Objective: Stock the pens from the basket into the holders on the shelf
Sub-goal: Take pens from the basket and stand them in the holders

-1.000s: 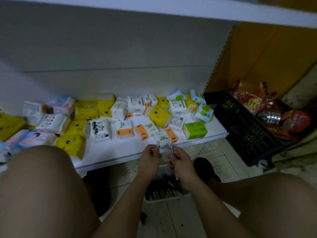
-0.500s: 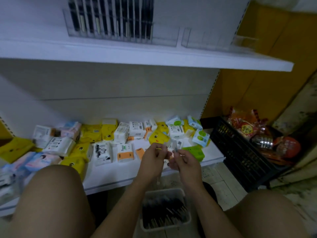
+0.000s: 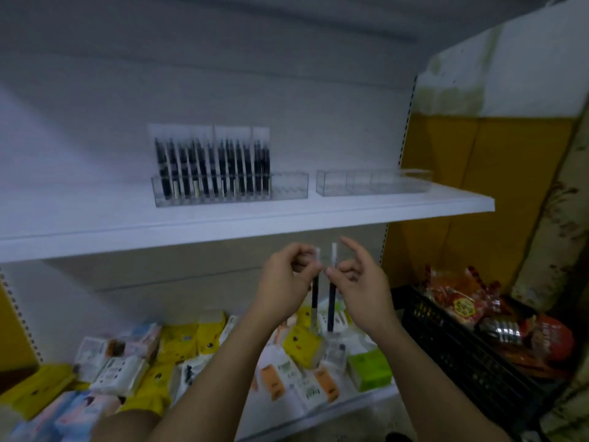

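My left hand (image 3: 288, 279) pinches a dark pen with a white cap (image 3: 315, 293), held upright. My right hand (image 3: 357, 279) pinches a second such pen (image 3: 332, 301) right beside it, index finger raised. Both hands hang just below the front edge of the white shelf (image 3: 255, 218). On that shelf stands a clear holder (image 3: 229, 191) with several dark pens upright in its left slots and bare slots at its right end. To its right sits a second clear holder (image 3: 373, 183) with nothing in it. The basket is out of view.
The lower shelf (image 3: 280, 406) carries several tissue packs in yellow, white, green and orange. A black crate (image 3: 462, 352) with red snack packets stands at the right on the floor. A yellow wall panel (image 3: 478, 186) lies behind it.
My view tilted up from the basket and lower shelf to the pen shelf. Both hands rose from over the basket to just under the upper shelf, each with a pen.
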The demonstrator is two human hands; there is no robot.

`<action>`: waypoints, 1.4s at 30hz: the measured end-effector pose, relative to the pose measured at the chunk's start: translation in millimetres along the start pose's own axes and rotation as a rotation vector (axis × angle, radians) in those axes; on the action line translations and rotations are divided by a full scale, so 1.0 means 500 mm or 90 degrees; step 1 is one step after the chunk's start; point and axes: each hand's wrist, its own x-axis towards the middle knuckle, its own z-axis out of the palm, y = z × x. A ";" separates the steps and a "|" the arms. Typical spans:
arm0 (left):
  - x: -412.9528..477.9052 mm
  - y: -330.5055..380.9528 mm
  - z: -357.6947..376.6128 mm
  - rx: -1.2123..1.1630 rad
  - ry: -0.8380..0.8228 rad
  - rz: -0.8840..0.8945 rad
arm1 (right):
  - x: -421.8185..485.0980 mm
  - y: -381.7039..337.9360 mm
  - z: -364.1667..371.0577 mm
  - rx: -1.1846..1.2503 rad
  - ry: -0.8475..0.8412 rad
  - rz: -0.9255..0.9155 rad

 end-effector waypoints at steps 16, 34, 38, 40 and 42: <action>0.206 0.192 -0.122 0.122 0.063 0.150 | 0.225 -0.195 -0.008 -0.012 -0.014 -0.173; 0.434 0.232 -0.193 0.264 0.105 0.218 | 0.477 -0.234 0.049 0.042 0.023 -0.227; 0.474 0.218 -0.193 0.281 0.116 0.223 | 0.518 -0.216 0.069 0.037 0.039 -0.223; 0.492 0.205 -0.191 0.293 0.116 0.218 | 0.537 -0.204 0.081 0.042 0.054 -0.225; 0.501 0.194 -0.191 0.309 0.118 0.213 | 0.550 -0.195 0.091 0.052 0.064 -0.226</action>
